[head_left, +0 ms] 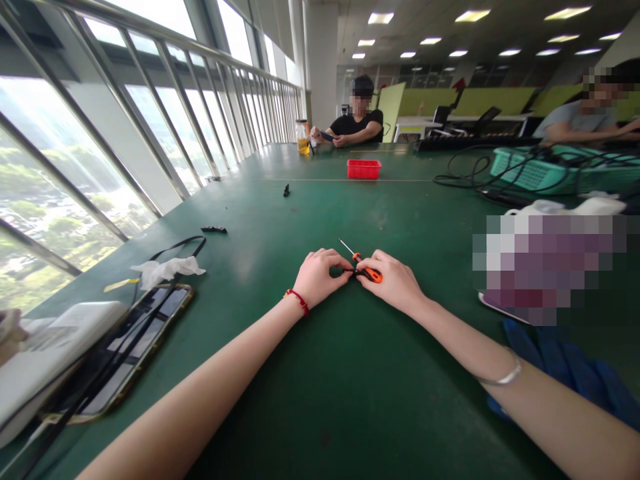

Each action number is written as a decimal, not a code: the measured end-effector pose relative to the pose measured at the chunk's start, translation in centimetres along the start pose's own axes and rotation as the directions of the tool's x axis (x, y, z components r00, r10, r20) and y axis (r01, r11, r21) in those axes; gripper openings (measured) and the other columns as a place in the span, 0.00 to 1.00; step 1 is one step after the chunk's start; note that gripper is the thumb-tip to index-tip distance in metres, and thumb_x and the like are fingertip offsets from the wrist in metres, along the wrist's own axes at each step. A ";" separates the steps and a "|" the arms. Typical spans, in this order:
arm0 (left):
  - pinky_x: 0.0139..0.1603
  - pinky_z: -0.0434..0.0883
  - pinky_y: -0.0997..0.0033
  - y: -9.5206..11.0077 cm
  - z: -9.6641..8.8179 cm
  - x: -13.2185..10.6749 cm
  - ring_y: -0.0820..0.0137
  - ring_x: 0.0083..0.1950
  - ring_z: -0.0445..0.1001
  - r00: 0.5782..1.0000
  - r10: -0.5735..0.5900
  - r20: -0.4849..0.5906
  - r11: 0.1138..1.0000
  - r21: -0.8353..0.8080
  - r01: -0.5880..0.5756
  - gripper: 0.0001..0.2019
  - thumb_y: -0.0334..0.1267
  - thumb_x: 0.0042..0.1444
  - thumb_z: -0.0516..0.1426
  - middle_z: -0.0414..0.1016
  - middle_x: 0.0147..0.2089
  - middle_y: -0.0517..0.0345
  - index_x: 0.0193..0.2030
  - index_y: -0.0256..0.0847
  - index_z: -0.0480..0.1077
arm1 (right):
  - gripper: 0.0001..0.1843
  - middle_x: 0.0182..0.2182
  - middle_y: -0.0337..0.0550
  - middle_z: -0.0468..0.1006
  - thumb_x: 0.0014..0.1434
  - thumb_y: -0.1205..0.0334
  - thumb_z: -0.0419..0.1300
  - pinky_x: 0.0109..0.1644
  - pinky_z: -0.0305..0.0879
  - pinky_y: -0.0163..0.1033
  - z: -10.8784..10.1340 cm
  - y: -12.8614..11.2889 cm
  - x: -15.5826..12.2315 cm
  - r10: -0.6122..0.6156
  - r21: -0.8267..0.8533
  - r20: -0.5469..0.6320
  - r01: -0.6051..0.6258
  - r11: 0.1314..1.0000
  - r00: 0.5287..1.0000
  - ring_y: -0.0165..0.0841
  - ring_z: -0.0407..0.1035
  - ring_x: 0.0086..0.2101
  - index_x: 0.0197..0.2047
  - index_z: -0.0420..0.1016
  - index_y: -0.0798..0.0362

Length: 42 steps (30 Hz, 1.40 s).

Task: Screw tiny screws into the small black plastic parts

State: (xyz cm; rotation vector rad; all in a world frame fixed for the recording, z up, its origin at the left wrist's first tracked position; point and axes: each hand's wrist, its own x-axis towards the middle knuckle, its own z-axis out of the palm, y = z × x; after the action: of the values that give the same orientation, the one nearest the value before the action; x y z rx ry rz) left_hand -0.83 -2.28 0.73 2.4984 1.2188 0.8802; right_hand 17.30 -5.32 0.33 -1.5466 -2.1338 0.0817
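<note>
A screwdriver (371,274) with an orange and black handle lies in the grip of my right hand (393,277), its thin metal shaft slanting up and to the left. The fingertips of my left hand (324,275) are pinched on a small dark piece (353,272), too small to identify. My two hands nearly meet over the green table, and the right fingertips are at the same piece. A red bracelet (298,301) circles my left wrist; a silver bangle (506,373) is on my right forearm.
On the green table (320,400) are a red basket (364,169), small black parts (214,230), a phone (135,350), tissue (167,270), blue gloves (565,367) and a teal basket (540,172) with cables. A person (357,120) sits at the far end, another (585,120) at right.
</note>
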 end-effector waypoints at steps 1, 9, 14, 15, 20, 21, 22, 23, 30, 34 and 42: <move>0.46 0.64 0.65 0.1 0.0 0.0 0.68 0.43 0.72 1.000 0.006 0.003 1.000 0.007 -0.006 0.05 0.38 0.52 0.57 0.77 0.38 0.62 0.33 0.44 0.75 | 0.08 0.34 0.37 0.69 0.54 0.57 0.57 0.30 0.55 0.32 0.0 0.0 0.0 0.001 0.001 0.004 -0.001 1.000 1.000 0.28 0.65 0.32 0.37 0.74 0.46; 0.45 0.63 0.65 0.3 -0.2 -0.1 0.68 0.42 0.71 0.999 0.044 -0.005 0.997 0.066 -0.043 0.06 0.38 0.53 0.57 0.78 0.38 0.62 0.33 0.43 0.75 | 0.09 0.34 0.37 0.68 0.54 0.57 0.57 0.30 0.54 0.32 -0.3 -0.1 0.0 0.006 -0.009 0.028 -0.006 1.000 1.000 0.28 0.65 0.32 0.38 0.74 0.46; 0.44 0.63 0.65 0.4 -0.2 -0.2 0.68 0.42 0.71 0.997 0.082 -0.013 0.988 0.134 -0.079 0.06 0.38 0.53 0.57 0.78 0.38 0.61 0.33 0.43 0.75 | 0.11 0.34 0.36 0.67 0.53 0.55 0.58 0.29 0.55 0.32 -0.2 -0.1 0.0 0.012 0.022 0.001 -0.013 1.000 1.000 0.29 0.66 0.32 0.41 0.73 0.45; 0.44 0.63 0.65 0.4 -0.2 -0.2 0.68 0.42 0.71 0.996 0.089 -0.016 0.986 0.141 -0.086 0.06 0.39 0.53 0.57 0.77 0.37 0.61 0.33 0.43 0.75 | 0.11 0.34 0.36 0.67 0.53 0.54 0.57 0.30 0.55 0.32 -0.2 0.0 0.0 0.013 0.036 -0.009 -0.013 0.999 1.000 0.29 0.66 0.32 0.41 0.73 0.45; 0.44 0.63 0.65 0.5 -0.2 -0.2 0.68 0.42 0.70 0.996 0.086 -0.022 0.986 0.148 -0.081 0.06 0.39 0.53 0.56 0.77 0.38 0.61 0.33 0.43 0.74 | 0.09 0.34 0.36 0.69 0.56 0.56 0.56 0.30 0.56 0.32 -0.1 0.2 0.1 -0.025 0.071 -0.036 0.028 0.997 0.999 0.27 0.67 0.32 0.39 0.75 0.45; 0.44 0.63 0.65 0.6 -0.2 -0.2 0.68 0.42 0.70 0.996 0.084 -0.022 0.986 0.149 -0.080 0.06 0.39 0.53 0.56 0.77 0.38 0.61 0.34 0.43 0.73 | 0.09 0.34 0.36 0.69 0.56 0.57 0.56 0.30 0.56 0.32 -0.1 0.3 0.1 -0.033 0.071 -0.041 0.035 0.997 0.999 0.27 0.67 0.32 0.39 0.75 0.45; 0.45 0.63 0.65 0.6 -0.2 -0.2 0.68 0.43 0.70 0.996 0.082 -0.022 0.985 0.151 -0.078 0.06 0.39 0.53 0.57 0.77 0.39 0.60 0.34 0.43 0.73 | 0.08 0.34 0.36 0.69 0.56 0.57 0.56 0.30 0.57 0.32 -0.1 0.3 0.1 -0.038 0.070 -0.047 0.041 0.997 0.998 0.27 0.67 0.31 0.39 0.75 0.45; 0.45 0.63 0.65 0.6 -0.2 -0.2 0.67 0.43 0.70 0.997 0.079 -0.022 0.985 0.153 -0.075 0.06 0.39 0.52 0.57 0.77 0.39 0.60 0.34 0.43 0.73 | 0.08 0.34 0.36 0.69 0.56 0.57 0.56 0.30 0.57 0.32 -0.1 0.3 0.1 -0.041 0.070 -0.051 0.044 0.997 0.998 0.27 0.67 0.31 0.39 0.75 0.45; 0.46 0.62 0.65 0.7 -0.3 -0.2 0.67 0.43 0.70 0.998 0.051 -0.024 0.985 0.166 -0.046 0.05 0.39 0.51 0.57 0.76 0.39 0.60 0.32 0.43 0.73 | 0.09 0.34 0.36 0.69 0.57 0.56 0.56 0.30 0.57 0.31 -0.2 0.3 0.1 -0.034 0.080 -0.045 0.038 0.996 0.998 0.27 0.67 0.31 0.39 0.76 0.44; 0.46 0.62 0.64 0.7 -0.3 -0.3 0.67 0.42 0.70 0.999 0.034 -0.022 0.987 0.160 -0.030 0.05 0.39 0.51 0.57 0.77 0.38 0.60 0.32 0.43 0.73 | 0.11 0.34 0.36 0.69 0.55 0.55 0.58 0.30 0.57 0.32 -0.1 0.3 0.1 0.000 0.073 -0.028 0.002 0.997 1.000 0.28 0.67 0.32 0.41 0.75 0.44; 0.45 0.63 0.64 0.6 -0.1 -0.2 0.67 0.42 0.71 1.000 -0.007 0.000 0.992 0.130 0.007 0.05 0.39 0.51 0.57 0.77 0.38 0.61 0.32 0.43 0.73 | 0.10 0.35 0.37 0.69 0.54 0.57 0.58 0.31 0.57 0.33 0.0 0.4 0.1 0.002 0.043 -0.003 -0.002 0.999 1.000 0.29 0.67 0.32 0.40 0.75 0.44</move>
State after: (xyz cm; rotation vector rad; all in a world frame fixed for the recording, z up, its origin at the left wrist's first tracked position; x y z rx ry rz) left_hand -0.61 -2.77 1.03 2.5924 1.3241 0.8239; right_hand 17.61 -5.05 0.21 -1.5241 -2.1142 0.1246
